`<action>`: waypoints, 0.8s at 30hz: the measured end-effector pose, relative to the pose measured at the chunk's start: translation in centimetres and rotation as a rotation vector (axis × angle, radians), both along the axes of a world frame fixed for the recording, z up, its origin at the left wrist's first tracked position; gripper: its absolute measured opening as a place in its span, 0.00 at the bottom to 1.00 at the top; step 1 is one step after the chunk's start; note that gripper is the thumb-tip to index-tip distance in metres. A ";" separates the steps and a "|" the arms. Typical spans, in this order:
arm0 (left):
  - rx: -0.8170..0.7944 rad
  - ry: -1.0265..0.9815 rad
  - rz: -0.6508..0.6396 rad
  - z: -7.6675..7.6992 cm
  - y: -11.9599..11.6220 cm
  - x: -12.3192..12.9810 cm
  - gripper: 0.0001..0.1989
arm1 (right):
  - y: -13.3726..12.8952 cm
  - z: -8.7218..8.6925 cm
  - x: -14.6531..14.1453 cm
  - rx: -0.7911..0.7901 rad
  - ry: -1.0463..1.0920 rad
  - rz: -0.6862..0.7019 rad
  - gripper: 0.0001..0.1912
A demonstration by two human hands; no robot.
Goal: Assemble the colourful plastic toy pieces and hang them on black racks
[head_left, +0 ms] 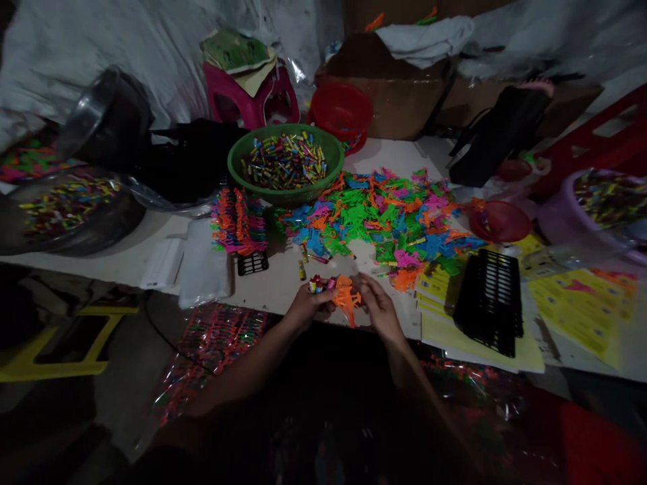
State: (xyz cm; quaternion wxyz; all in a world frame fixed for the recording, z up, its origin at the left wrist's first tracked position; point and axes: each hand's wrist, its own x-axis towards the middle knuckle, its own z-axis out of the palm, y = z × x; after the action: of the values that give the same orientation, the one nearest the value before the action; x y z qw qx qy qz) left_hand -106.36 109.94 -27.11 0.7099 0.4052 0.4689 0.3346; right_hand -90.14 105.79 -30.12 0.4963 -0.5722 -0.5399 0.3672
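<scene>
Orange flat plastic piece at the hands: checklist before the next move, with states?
1. Left hand holding short multicoloured tubes: ok.
2. Orange flat plastic piece between both hands: ok.
3. Right hand gripping that piece: cannot tell; dim and blurred.
4. Green round plastic bowl stocked with tubes: ok.
5. White worktop just beyond the hands free of loose tubes: not ok.

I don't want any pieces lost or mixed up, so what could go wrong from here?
The left hand holds several small multicoloured cylinders near the edge of the white table, so one might slip and drop.
The flat orange plastic figure is close to a loose heap of multicoloured plastic pieces and could get mixed in.
The round green plastic basin is heaped with similar cylinders; a bump might spill some.
</scene>
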 end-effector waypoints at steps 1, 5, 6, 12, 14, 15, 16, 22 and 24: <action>-0.033 0.004 -0.025 0.0 0.1 -0.3 0.18 | -0.1 0.1 0.4 0.083 -0.120 0.007 0.23; -0.125 0.004 -0.143 -0.1 0.4 -1.1 0.18 | -0.5 0.4 0.9 0.280 -0.499 0.252 0.14; -0.115 0.015 -0.119 -0.2 0.4 -1.0 0.18 | -0.5 0.5 0.7 0.275 -0.490 0.230 0.11; 0.062 0.133 0.042 -0.6 -0.2 0.0 0.23 | -0.1 0.0 -2.4 0.077 0.063 -0.267 0.15; 0.095 0.106 0.030 -0.6 -0.6 0.3 0.23 | 0.0 -0.4 -3.5 0.063 0.119 -0.277 0.15; 0.103 0.092 0.029 -0.6 -0.8 0.4 0.23 | 0.1 -0.6 -4.0 0.053 0.124 -0.299 0.15; 0.104 0.080 0.032 -0.5 -0.9 0.6 0.23 | 0.1 -0.8 -4.4 0.044 0.130 -0.333 0.16; 0.082 0.042 0.078 -0.1 -1.2 1.0 0.22 | 0.1 -1.2 -5.0 0.076 0.281 -0.406 0.16; 0.084 0.063 0.097 -0.2 -1.1 1.0 0.22 | 0.1 -1.1 -4.9 0.064 0.264 -0.371 0.17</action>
State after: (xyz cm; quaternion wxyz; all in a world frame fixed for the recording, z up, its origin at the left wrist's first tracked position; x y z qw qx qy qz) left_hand -105.32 108.82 -27.36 0.6603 0.4217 0.4956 0.3751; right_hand -95.07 105.91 -31.25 0.6395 -0.5926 -0.3672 0.3241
